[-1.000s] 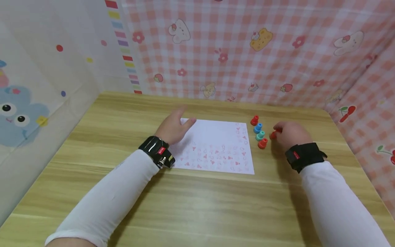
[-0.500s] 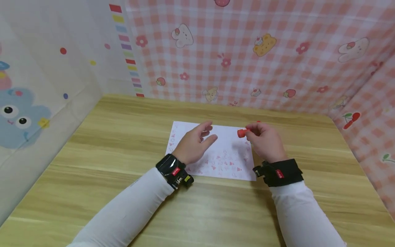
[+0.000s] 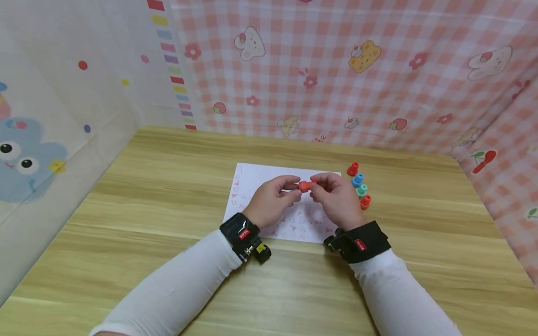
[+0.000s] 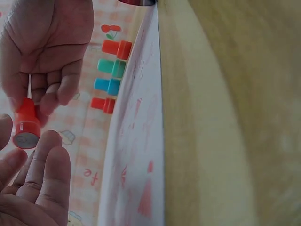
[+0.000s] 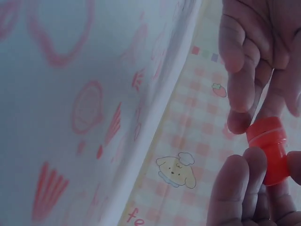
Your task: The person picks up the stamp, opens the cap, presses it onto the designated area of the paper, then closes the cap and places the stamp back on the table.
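Observation:
My right hand (image 3: 339,201) pinches a small red stamp (image 3: 305,186) by its narrow handle, above the white paper (image 3: 275,171). The wide end of the stamp points at my left hand (image 3: 269,200). Around that end the left fingers are spread, fingertips right at its rim, while the left thumb stands a little apart from it in the right wrist view. A round grey face shows on the stamp's end (image 4: 26,140) in the left wrist view. Red printed shapes and outlines mark the paper, partly hidden under both hands.
Beside the paper's right edge stand several more stamps in a row: a red one (image 3: 353,169), a blue one (image 3: 357,180), a turquoise one (image 3: 362,190) and another red one (image 3: 365,202). Patterned cloth (image 3: 319,56) hangs behind the wooden table (image 3: 269,289).
The right hand has lifted the red stamp from right of the row and brought it left over the paper. My left hand has shifted right, and its fingertips now meet the stamp's wide end.

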Available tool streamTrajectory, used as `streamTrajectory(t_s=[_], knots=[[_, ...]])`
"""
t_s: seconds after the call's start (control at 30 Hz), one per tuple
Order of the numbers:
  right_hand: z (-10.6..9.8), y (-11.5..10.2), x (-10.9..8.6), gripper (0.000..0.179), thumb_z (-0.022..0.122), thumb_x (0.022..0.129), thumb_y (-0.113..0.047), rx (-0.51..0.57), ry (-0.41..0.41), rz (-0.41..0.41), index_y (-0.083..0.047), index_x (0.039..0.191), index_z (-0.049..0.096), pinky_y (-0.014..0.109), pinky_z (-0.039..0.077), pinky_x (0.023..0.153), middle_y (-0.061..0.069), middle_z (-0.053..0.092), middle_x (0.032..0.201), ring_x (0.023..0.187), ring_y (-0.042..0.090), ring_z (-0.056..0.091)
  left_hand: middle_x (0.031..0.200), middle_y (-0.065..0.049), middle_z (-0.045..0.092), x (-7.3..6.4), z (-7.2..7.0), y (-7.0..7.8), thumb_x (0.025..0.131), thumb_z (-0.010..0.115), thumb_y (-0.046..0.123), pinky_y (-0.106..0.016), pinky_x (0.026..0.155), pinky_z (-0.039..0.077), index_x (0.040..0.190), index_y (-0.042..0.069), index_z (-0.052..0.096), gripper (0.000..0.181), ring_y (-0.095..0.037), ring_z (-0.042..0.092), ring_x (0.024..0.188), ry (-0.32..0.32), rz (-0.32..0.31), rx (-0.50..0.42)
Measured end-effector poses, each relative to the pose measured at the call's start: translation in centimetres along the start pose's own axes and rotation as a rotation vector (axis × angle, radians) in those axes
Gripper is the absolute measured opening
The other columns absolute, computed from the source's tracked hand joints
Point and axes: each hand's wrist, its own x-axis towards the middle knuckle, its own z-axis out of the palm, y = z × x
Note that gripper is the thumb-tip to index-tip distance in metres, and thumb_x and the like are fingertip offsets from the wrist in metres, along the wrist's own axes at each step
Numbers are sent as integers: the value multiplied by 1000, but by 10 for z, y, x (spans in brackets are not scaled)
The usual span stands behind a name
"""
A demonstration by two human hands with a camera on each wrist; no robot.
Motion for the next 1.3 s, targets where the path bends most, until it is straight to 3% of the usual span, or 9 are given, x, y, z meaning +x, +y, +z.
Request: streamTrajectory(t_s=[0.1,0.33,0.57,0.83,1.3], knots=[[2,-1,-2,23,67,103,-20,-29,4,-39,-7,122,72,27,59,82,14,75,112,95,26,70,119,-9,75,1,0,-1,103,69,17,-30,85,63,136,6,66,35,-18,78,99,10,-4,-53],[8,0,-6,22,69,101,-16,-104,31,-171,-5,120,74,27,50,69,13,75,102,85,25,61,117,-10,74,-1,0,-5,100,72,11,-32,89,63,125,5,69,26,-23,78,102,47,-17,-152],[9,1,-10,19,72,101,-18,-214,12,-267,-9,118,74,28,49,66,8,73,93,78,23,57,123,-11,72,-3,0,-6,99,73,10,-30,91,61,126,5,68,28,-14,76,99,42,-2,-212],[9,-2,-11,20,69,103,-15,-254,-17,-286,-9,122,73,30,54,72,8,75,101,83,23,60,127,-13,71,-3,-2,-7,101,70,10,-27,92,60,132,5,67,31,-12,75,99,21,41,-217],[11,-2,-10,18,67,103,-11,-295,-20,-314,-7,120,73,34,53,76,9,75,101,84,23,62,123,-15,71,-4,-1,-9,103,67,6,-28,93,61,127,1,67,25,-12,74,100,27,38,-224]])
